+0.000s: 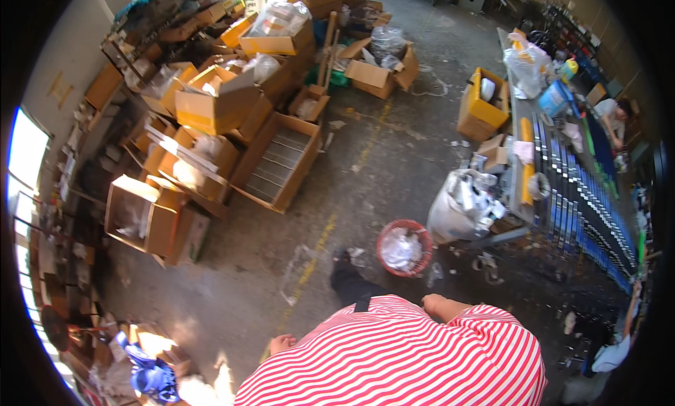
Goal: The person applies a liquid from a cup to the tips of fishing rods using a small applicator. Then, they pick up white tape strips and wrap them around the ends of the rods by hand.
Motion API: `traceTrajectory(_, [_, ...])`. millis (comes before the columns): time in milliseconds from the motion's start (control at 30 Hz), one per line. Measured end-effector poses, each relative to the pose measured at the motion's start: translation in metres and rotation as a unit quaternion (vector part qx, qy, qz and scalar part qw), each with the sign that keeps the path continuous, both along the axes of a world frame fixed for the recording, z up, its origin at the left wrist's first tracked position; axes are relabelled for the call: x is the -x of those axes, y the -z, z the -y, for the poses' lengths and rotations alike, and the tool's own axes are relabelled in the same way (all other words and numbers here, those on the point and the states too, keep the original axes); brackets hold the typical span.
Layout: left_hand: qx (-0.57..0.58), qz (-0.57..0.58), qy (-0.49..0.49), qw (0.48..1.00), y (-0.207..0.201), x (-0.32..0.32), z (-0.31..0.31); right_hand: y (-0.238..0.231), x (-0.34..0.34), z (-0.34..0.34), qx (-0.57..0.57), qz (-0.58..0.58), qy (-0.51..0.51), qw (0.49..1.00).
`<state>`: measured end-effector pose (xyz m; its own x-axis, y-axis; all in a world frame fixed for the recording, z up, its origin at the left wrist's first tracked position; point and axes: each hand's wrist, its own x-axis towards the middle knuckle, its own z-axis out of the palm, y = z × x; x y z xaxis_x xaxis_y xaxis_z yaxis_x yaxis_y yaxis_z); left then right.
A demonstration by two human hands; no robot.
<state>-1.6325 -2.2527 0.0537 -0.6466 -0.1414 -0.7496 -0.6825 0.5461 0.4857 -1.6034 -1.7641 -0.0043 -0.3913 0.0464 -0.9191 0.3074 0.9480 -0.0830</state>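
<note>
My left hand (283,344) hangs low beside my red-and-white striped shirt, over the concrete floor. It is small and blurred, with its fingers too indistinct to read. On the other side my right hand (429,302) is at the front of my body, mostly hidden, below a bare forearm. Nothing shows in either hand. A red basket (380,254) holding crumpled white plastic stands on the floor ahead of my right hand. Beyond it, to the right, is a large whitish sack (444,213) stuffed with white scraps. One dark-trousered leg (351,283) is stepped forward.
Open cardboard boxes (214,104) are heaped at the left, with a long divided carton (309,135) beside the walkway. At right, a workbench (519,114) bears blue-and-black strips (562,188). A yellow box (485,100) stands by it. Another person (610,118) sits beyond. Plastic scraps litter the floor.
</note>
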Motion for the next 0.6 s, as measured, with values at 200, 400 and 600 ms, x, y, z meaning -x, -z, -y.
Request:
traceTrajectory(200, [0.177, -0.036, 0.024, 0.983, -0.017, 0.105, 0.073, 0.050, 0.138, 0.038, 0.077, -0.116, 0.080, 0.987])
traceTrajectory(400, [0.211, 0.050, 0.001, 0.976, -0.007, 0.203, 0.096, -0.005, 0.262, 0.022, 0.114, -0.264, 0.177, 0.941])
traceTrajectory(600, [0.142, 0.095, 0.099, 0.980, 0.030, 0.335, 0.047, -0.006, 0.281, -0.033, 0.017, -0.254, 0.292, 0.922])
